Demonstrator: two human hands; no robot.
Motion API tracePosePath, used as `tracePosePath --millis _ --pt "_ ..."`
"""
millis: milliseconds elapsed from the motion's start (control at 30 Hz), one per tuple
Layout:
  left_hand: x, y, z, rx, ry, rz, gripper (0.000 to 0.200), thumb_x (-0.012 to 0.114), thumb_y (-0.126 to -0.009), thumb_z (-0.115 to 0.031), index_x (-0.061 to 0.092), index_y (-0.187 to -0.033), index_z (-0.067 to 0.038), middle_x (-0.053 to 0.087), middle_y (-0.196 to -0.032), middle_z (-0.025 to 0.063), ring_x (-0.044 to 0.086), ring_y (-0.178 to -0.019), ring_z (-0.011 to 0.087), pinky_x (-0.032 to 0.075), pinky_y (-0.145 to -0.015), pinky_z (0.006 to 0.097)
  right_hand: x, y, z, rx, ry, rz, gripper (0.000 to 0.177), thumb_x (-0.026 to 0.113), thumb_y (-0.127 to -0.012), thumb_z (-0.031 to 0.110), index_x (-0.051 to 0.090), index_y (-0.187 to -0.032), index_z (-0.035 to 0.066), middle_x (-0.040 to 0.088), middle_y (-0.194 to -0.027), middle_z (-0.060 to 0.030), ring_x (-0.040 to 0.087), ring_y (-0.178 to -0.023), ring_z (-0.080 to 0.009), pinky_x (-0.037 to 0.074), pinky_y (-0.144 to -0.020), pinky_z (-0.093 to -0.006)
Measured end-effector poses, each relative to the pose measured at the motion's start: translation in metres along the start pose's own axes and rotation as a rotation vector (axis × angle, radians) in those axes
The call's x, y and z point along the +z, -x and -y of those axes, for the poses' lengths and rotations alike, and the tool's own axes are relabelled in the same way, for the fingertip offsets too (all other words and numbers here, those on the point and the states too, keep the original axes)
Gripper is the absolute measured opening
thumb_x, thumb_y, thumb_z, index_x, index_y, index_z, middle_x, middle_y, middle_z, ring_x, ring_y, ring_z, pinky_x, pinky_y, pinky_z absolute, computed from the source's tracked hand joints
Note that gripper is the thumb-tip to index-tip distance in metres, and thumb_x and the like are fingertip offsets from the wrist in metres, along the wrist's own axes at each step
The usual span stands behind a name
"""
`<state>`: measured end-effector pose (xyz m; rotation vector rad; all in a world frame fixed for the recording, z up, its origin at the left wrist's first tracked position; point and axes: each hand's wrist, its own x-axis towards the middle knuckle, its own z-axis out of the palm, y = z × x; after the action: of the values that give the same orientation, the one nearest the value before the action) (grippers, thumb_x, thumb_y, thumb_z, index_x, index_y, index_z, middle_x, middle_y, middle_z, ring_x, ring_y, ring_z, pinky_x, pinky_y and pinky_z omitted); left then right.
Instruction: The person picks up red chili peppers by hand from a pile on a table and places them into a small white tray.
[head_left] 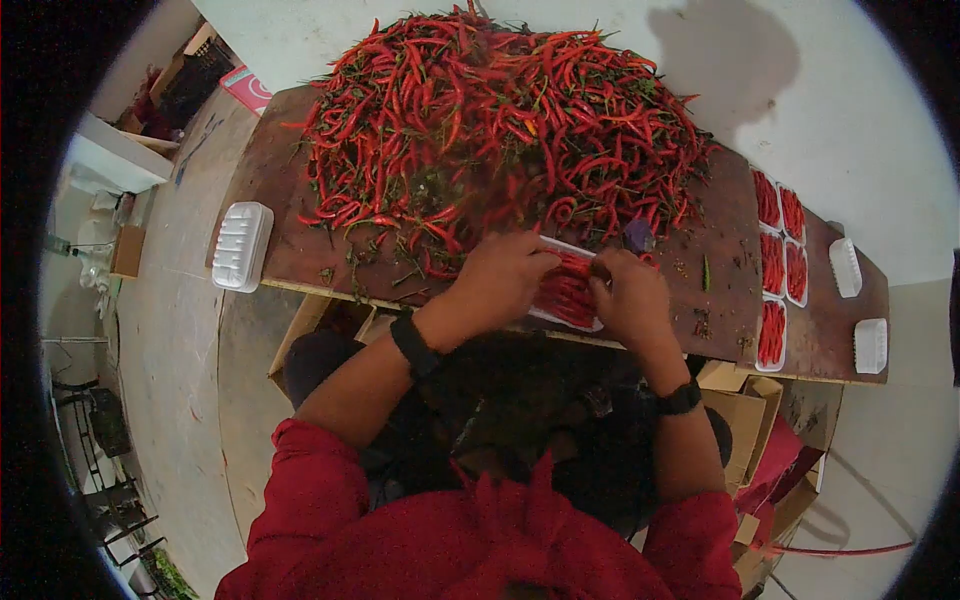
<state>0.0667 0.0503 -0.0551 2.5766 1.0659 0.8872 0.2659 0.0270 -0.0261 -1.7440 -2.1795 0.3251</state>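
A white foam tray (pixel 541 316) of red chili peppers (pixel 568 292) lies at the table's front edge, right in front of me. My left hand (pixel 503 278) comes in over its left side, fingers closed on chilies at the far end. On the opposite side my right hand (pixel 634 292) curls thumb and fingers together on chilies at the tray's right edge. The peppers run lengthwise in the tray, partly covered by both hands. Just beyond the right hand is a small purple object (pixel 638 236). A big heap of red chilies (pixel 590 120) with green stems rises behind the tray.
Several filled chili trays (pixel 772 262) stand in rows on the right of the brown table (pixel 725 255). White trays lie at the far right (pixel 870 345), and a stack of white trays (pixel 242 247) sits at the left corner. Cardboard boxes (pixel 735 425) are under the table.
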Motion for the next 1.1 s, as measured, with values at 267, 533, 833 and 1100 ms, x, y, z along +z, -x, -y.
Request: tracePosePath --millis 267,533,833,1100 --pt "-0.036 -0.006 0.003 -0.105 -0.037 0.11 0.023 0.055 -0.077 -0.008 0.063 -0.099 -0.008 0.059 -0.095 0.0137 0.058 -0.086 0.0322 0.048 -0.075 0.042 -0.011 0.002 0.004 0.002 -0.049 -0.015 0.017 0.066 -0.071 0.016 0.062 -0.086 0.008 0.061 -0.082 -0.012 0.06 -0.077 -0.0321 0.048 -0.066 -0.0406" --pt "-0.056 0.007 0.021 -0.161 -0.018 -0.005 0.014 0.058 -0.078 -0.009 0.063 -0.09 -0.004 0.06 -0.087 0.0149 0.058 -0.085 0.0336 0.048 -0.074 0.0406 -0.003 0.012 0.01 -0.108 -0.004 0.006 0.015 0.067 -0.069 0.016 0.064 -0.082 0.008 0.062 -0.082 -0.0115 0.061 -0.079 -0.0307 0.048 -0.068 -0.0402" --pt "-0.09 0.025 0.04 -0.355 -0.175 -0.017 0.017 0.062 -0.075 -0.01 0.062 -0.091 -0.003 0.06 -0.088 0.0153 0.059 -0.084 0.0339 0.048 -0.073 0.0406 -0.006 0.013 0.018 -0.094 -0.021 -0.028 0.014 0.068 -0.069 0.014 0.065 -0.082 0.008 0.063 -0.081 -0.0115 0.062 -0.075 -0.0294 0.049 -0.067 -0.0385" --pt "-0.075 0.032 0.03 -0.262 -0.141 0.124 0.019 0.065 -0.072 -0.013 0.063 -0.089 -0.005 0.058 -0.084 0.0146 0.058 -0.082 0.0336 0.048 -0.073 0.0418 -0.006 0.019 0.019 -0.096 0.019 -0.092 0.015 0.067 -0.072 0.015 0.065 -0.084 0.007 0.064 -0.08 -0.0122 0.062 -0.074 -0.0302 0.048 -0.066 -0.039"
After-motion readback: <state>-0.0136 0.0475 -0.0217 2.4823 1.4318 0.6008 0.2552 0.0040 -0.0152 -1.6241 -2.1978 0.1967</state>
